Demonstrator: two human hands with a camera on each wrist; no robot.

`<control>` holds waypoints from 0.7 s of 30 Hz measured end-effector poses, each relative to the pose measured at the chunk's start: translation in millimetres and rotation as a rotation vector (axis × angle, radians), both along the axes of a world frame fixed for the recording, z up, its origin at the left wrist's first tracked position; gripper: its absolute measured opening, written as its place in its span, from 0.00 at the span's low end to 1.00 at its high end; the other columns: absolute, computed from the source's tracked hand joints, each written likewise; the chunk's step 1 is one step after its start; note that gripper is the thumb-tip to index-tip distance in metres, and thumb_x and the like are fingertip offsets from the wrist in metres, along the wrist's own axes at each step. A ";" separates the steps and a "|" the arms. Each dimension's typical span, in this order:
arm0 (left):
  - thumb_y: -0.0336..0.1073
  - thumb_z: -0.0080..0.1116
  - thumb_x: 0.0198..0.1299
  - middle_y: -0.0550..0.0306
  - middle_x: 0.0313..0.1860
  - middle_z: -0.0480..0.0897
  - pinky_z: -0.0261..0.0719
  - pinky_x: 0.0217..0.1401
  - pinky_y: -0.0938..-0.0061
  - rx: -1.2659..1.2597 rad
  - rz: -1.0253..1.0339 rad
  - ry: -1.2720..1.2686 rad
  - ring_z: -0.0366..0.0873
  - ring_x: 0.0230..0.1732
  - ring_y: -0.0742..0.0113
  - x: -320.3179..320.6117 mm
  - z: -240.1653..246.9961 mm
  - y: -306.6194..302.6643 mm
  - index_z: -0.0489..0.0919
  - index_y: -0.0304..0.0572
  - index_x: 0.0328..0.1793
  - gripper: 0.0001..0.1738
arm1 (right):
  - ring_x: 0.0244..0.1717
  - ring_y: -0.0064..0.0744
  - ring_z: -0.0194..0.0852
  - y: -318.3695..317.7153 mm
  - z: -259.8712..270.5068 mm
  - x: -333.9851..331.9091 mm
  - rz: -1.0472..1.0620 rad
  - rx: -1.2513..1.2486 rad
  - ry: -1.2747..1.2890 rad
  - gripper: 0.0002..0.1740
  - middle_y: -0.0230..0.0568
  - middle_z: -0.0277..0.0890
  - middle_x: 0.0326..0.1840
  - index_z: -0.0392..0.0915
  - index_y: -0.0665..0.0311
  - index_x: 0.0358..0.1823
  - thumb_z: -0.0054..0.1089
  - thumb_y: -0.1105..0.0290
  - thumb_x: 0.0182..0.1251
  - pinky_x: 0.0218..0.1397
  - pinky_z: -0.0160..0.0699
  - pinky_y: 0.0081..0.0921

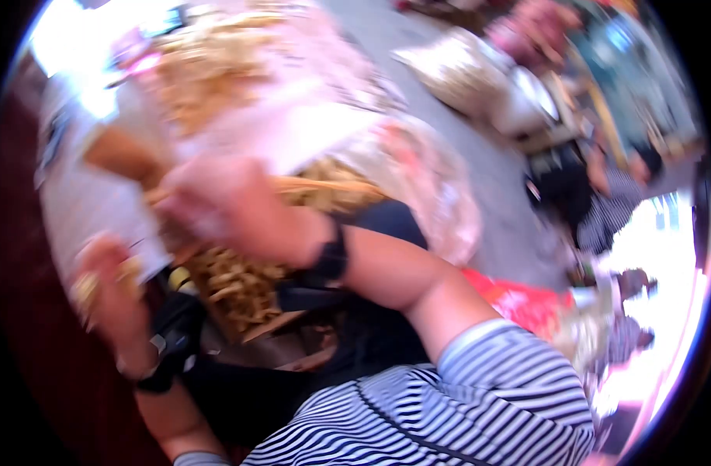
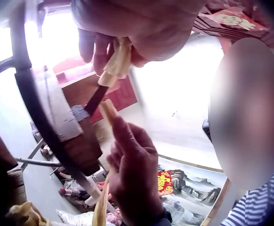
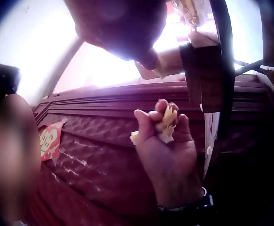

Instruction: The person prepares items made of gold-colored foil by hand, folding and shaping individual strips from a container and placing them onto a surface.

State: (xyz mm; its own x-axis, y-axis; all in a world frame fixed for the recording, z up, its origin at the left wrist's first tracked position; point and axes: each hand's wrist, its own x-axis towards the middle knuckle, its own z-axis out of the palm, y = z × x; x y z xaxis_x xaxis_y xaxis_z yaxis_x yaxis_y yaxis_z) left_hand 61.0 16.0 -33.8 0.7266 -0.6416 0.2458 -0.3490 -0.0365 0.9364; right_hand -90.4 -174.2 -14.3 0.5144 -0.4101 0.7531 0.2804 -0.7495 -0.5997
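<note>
My left hand (image 1: 111, 299) is raised at the left of the head view, its fingers curled round short pale yellow strip pieces (image 3: 167, 125). Close by on the right, my right hand (image 1: 227, 206) grips a long pale yellow strip (image 1: 332, 186). One end of that strip sticks out past the thumb in the left wrist view, and the tail hangs below the fist. Between the hands there, a narrow dark blade-like piece (image 2: 95, 100) rises from a wooden block (image 2: 85, 148). Its upper end meets the pieces in my left hand. The head view is blurred.
Below the hands, a wooden box (image 1: 254, 332) holds many yellow strips. More strips lie in a pile (image 1: 216, 70) on a pink sheet (image 1: 317, 54). A dark red door (image 3: 90, 155) stands near my left hand. White sacks (image 1: 456, 70) and people are at the right.
</note>
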 end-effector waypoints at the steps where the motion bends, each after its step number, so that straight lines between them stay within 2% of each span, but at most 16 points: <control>1: 0.32 0.47 0.70 0.49 0.52 0.78 0.75 0.50 0.72 -0.168 -0.030 -0.075 0.75 0.46 0.67 -3.7 11.8 -0.1 0.77 0.35 0.43 0.09 | 0.26 0.46 0.76 6.3 -2.5 6.2 -0.012 -0.047 -0.005 0.08 0.41 0.74 0.25 0.75 0.61 0.30 0.67 0.71 0.53 0.28 0.74 0.36; 2: 0.32 0.44 0.71 0.46 0.56 0.77 0.74 0.57 0.70 -0.115 0.096 -0.033 0.75 0.51 0.62 -22.1 28.9 -11.6 0.76 0.28 0.51 0.14 | 0.25 0.45 0.75 9.2 -3.8 2.9 -0.029 -0.064 0.006 0.08 0.40 0.72 0.23 0.73 0.60 0.27 0.66 0.71 0.50 0.27 0.73 0.37; 3: 0.33 0.40 0.73 0.43 0.60 0.75 0.71 0.63 0.67 -0.055 0.058 -0.127 0.74 0.56 0.57 -34.0 44.4 -12.0 0.73 0.25 0.60 0.19 | 0.25 0.44 0.74 12.9 -6.4 6.4 0.037 -0.141 -0.083 0.10 0.39 0.70 0.22 0.71 0.60 0.25 0.66 0.69 0.49 0.25 0.72 0.37; 4: 0.34 0.37 0.73 0.42 0.62 0.74 0.69 0.65 0.66 -0.104 -0.026 -0.031 0.74 0.59 0.57 -40.0 48.5 -7.5 0.71 0.24 0.63 0.21 | 0.25 0.41 0.75 18.4 -0.2 2.6 0.083 -0.169 -0.071 0.10 0.37 0.70 0.22 0.71 0.60 0.24 0.65 0.68 0.48 0.24 0.72 0.37; 6: 0.35 0.38 0.74 0.42 0.60 0.76 0.69 0.64 0.66 0.000 -0.081 0.100 0.73 0.60 0.58 -52.2 44.8 1.5 0.73 0.24 0.61 0.21 | 0.25 0.36 0.76 30.9 1.9 -4.2 0.144 -0.302 -0.095 0.08 0.32 0.73 0.23 0.72 0.59 0.25 0.63 0.66 0.49 0.23 0.73 0.35; 8: 0.35 0.40 0.73 0.42 0.57 0.78 0.73 0.61 0.67 -0.186 -0.226 0.473 0.75 0.57 0.58 -46.6 31.3 12.7 0.75 0.24 0.58 0.20 | 0.25 0.34 0.78 45.0 10.9 -10.5 0.246 -0.184 -0.212 0.08 0.31 0.75 0.26 0.72 0.58 0.23 0.62 0.65 0.50 0.23 0.73 0.34; 9: 0.36 0.40 0.73 0.42 0.55 0.78 0.75 0.59 0.67 -0.273 -0.286 0.670 0.77 0.56 0.57 -43.8 25.0 13.2 0.76 0.24 0.56 0.20 | 0.24 0.34 0.77 40.3 8.8 -7.9 0.275 -0.207 -0.153 0.10 0.30 0.75 0.24 0.71 0.57 0.22 0.62 0.63 0.50 0.22 0.72 0.33; 10: 0.36 0.42 0.72 0.43 0.52 0.79 0.75 0.56 0.67 -0.270 -0.357 0.731 0.77 0.53 0.57 -46.1 22.9 13.4 0.77 0.25 0.54 0.19 | 0.23 0.34 0.77 39.0 11.1 -14.2 0.305 -0.244 -0.111 0.11 0.30 0.74 0.23 0.70 0.57 0.21 0.62 0.61 0.51 0.21 0.71 0.33; 11: 0.37 0.44 0.71 0.44 0.50 0.79 0.75 0.54 0.67 -0.235 -0.407 0.719 0.77 0.50 0.57 -49.7 20.8 13.1 0.77 0.26 0.53 0.19 | 0.22 0.33 0.77 37.2 12.8 -19.2 0.337 -0.278 -0.070 0.12 0.29 0.74 0.22 0.70 0.56 0.20 0.62 0.60 0.51 0.20 0.71 0.33; 14: 0.39 0.48 0.69 0.46 0.42 0.79 0.76 0.46 0.68 -0.120 -0.582 0.592 0.77 0.42 0.56 -68.0 29.3 1.8 0.78 0.29 0.48 0.17 | 0.17 0.36 0.74 31.6 16.3 -24.8 0.253 -0.385 0.107 0.19 0.26 0.70 0.15 0.67 0.55 0.16 0.60 0.53 0.54 0.17 0.67 0.34; 17: 0.41 0.53 0.66 0.49 0.34 0.80 0.77 0.38 0.68 -0.106 -0.813 0.509 0.78 0.34 0.55 -74.1 39.7 -5.6 0.79 0.32 0.43 0.16 | 0.13 0.38 0.71 38.0 20.2 -24.0 0.284 -0.289 -0.003 0.21 0.28 0.66 0.10 0.67 0.54 0.14 0.57 0.50 0.58 0.15 0.65 0.35; 18: 0.41 0.55 0.65 0.50 0.31 0.80 0.78 0.35 0.68 -0.130 -0.882 0.491 0.78 0.31 0.55 -73.7 42.0 -7.5 0.80 0.33 0.41 0.16 | 0.14 0.39 0.72 35.5 21.4 -24.4 0.221 -0.279 0.061 0.21 0.29 0.67 0.10 0.67 0.54 0.14 0.57 0.51 0.59 0.15 0.65 0.36; 19: 0.42 0.57 0.64 0.51 0.28 0.80 0.78 0.33 0.69 -0.157 -0.912 0.459 0.78 0.29 0.55 -68.5 47.8 -4.5 0.80 0.34 0.40 0.16 | 0.14 0.40 0.72 32.7 22.3 -24.7 0.156 -0.265 0.123 0.21 0.31 0.67 0.10 0.67 0.54 0.14 0.57 0.51 0.59 0.15 0.65 0.36; 20: 0.43 0.58 0.64 0.52 0.26 0.80 0.78 0.30 0.69 -0.201 -0.855 0.380 0.78 0.26 0.54 -64.1 52.6 1.3 0.81 0.34 0.38 0.16 | 0.15 0.41 0.72 32.0 22.9 -24.2 0.092 -0.250 0.185 0.21 0.32 0.67 0.10 0.67 0.54 0.15 0.57 0.52 0.60 0.16 0.65 0.37; 21: 0.43 0.60 0.63 0.53 0.23 0.80 0.79 0.27 0.69 -0.251 -0.762 0.260 0.78 0.23 0.54 -64.3 56.2 0.9 0.81 0.35 0.37 0.16 | 0.18 0.45 0.74 32.6 23.2 -21.8 0.031 -0.174 0.224 0.19 0.38 0.69 0.12 0.72 0.55 0.15 0.58 0.54 0.58 0.18 0.68 0.37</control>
